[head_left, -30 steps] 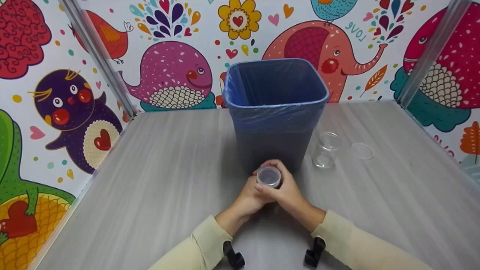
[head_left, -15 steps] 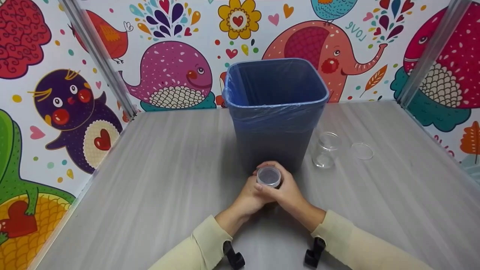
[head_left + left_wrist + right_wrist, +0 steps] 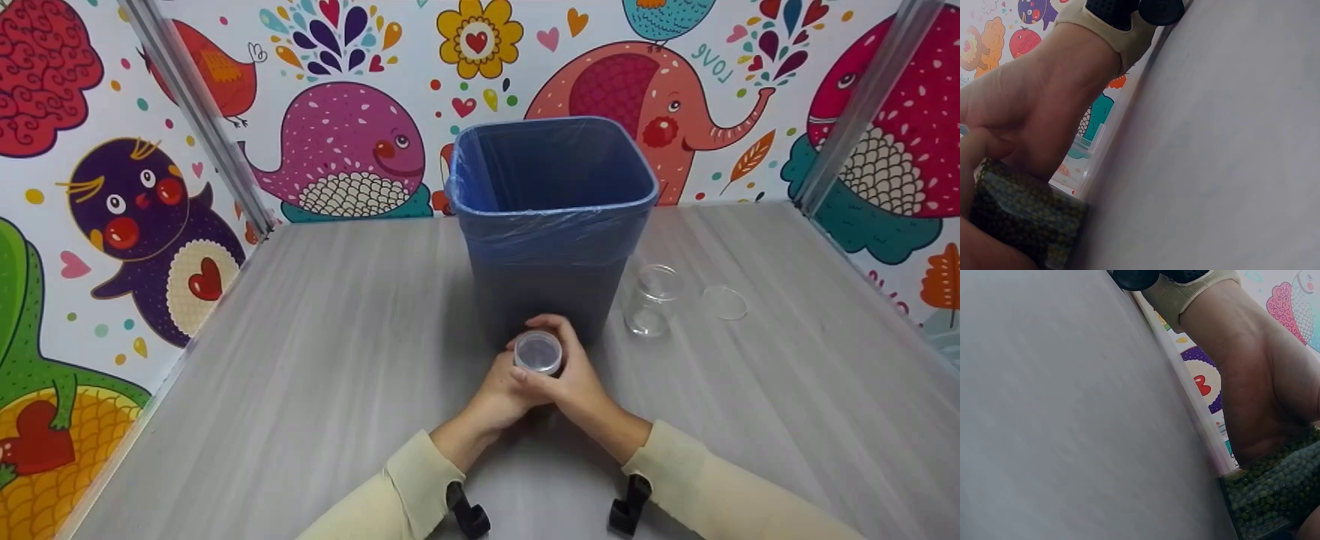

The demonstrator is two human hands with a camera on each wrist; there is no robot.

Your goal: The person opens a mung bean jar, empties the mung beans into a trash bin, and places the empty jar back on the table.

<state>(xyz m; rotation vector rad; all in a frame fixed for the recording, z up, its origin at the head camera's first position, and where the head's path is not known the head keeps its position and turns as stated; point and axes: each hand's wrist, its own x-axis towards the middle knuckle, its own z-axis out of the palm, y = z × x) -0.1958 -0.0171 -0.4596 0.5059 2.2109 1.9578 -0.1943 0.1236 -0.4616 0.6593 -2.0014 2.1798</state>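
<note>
A clear jar of small green beans (image 3: 1272,495) stands upright on the table in front of the bin, its clear lid (image 3: 538,351) facing up. My left hand (image 3: 504,390) is wrapped round the jar's side; in the left wrist view the beans (image 3: 1027,216) show below the fingers. My right hand (image 3: 576,376) curls round the lid's edge, thumb on the near side and fingers on the far side. Much of the jar's body is hidden by both hands in the head view.
A grey bin (image 3: 547,285) with a blue liner stands just beyond my hands. To its right are an uncovered clear jar (image 3: 649,304) and a clear round disc (image 3: 724,302), probably a lid, lying flat. Patterned walls (image 3: 352,150) bound the table (image 3: 337,337).
The fingers of my right hand shift slightly at the far side of the lid. My left hand and the jar stay in place.
</note>
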